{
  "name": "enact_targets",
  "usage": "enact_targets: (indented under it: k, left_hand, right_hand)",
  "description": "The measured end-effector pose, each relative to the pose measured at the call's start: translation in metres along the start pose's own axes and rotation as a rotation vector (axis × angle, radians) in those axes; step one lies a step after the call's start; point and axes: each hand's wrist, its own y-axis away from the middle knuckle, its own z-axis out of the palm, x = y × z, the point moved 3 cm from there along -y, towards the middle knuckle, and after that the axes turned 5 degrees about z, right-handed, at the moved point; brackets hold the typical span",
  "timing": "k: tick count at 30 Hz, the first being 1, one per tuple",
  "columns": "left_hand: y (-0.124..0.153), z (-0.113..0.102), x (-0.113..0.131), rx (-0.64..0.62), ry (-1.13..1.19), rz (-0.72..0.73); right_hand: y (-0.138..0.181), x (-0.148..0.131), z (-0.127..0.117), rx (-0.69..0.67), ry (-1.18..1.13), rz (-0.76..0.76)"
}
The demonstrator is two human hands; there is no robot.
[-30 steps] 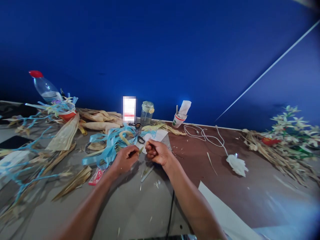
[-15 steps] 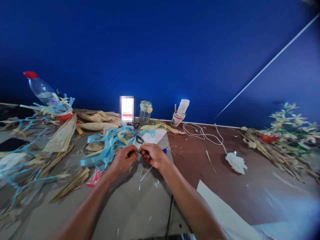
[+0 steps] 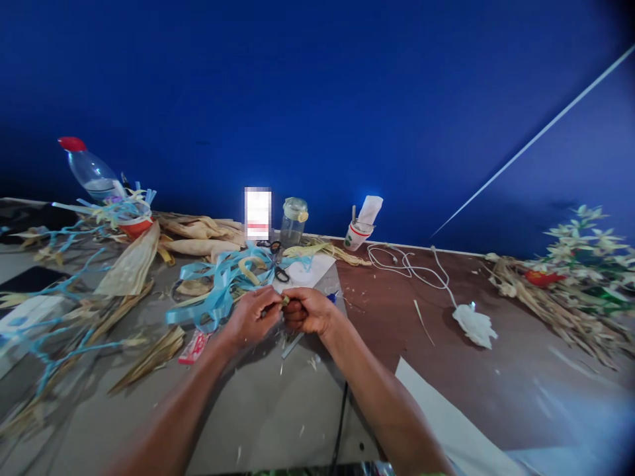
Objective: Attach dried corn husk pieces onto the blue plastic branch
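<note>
My left hand (image 3: pixel 254 317) and my right hand (image 3: pixel 308 311) meet over the grey tabletop, fingertips pinched together. Between them is a small greenish-tan piece (image 3: pixel 285 301), too small to name, gripped from both sides. Just beyond the hands lie black-handled scissors (image 3: pixel 282 274) and a white sheet of paper (image 3: pixel 312 272). A tangle of light blue ribbon (image 3: pixel 218 291) spreads left of them. Close to my left wrist is a red and white packet (image 3: pixel 195 346). A blue object (image 3: pixel 332 297), partly hidden, sits past my right hand.
Dried corn husks (image 3: pixel 203 228) lie along the blue wall, with a lidded jar (image 3: pixel 294 221) and a paper cup (image 3: pixel 358 233). A tilted bottle (image 3: pixel 92 172) stands far left. White cable (image 3: pixel 411 268), crumpled tissue (image 3: pixel 475 325) and white flowers (image 3: pixel 575 248) are on the right.
The view has shifted slightly, so the table things appear a little farther right. Both hands stay together, with my right fingers curled more tightly and the small piece showing more plainly.
</note>
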Motion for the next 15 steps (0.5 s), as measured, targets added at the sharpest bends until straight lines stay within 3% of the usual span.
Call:
enact_targets:
  k: [4, 11, 15]
  left_hand:
    - [0.000, 0.001, -0.002, 0.008, 0.005, -0.036]
    - [0.003, 0.005, -0.014, 0.033, 0.110, -0.307]
    - [0.003, 0.006, -0.015, 0.025, 0.139, -0.335]
  right_hand:
    - [0.000, 0.000, -0.001, 0.021, 0.021, -0.014]
    - [0.007, -0.006, -0.003, 0.175, 0.077, -0.241]
    - [0.010, -0.007, -0.001, 0.274, 0.219, -0.329]
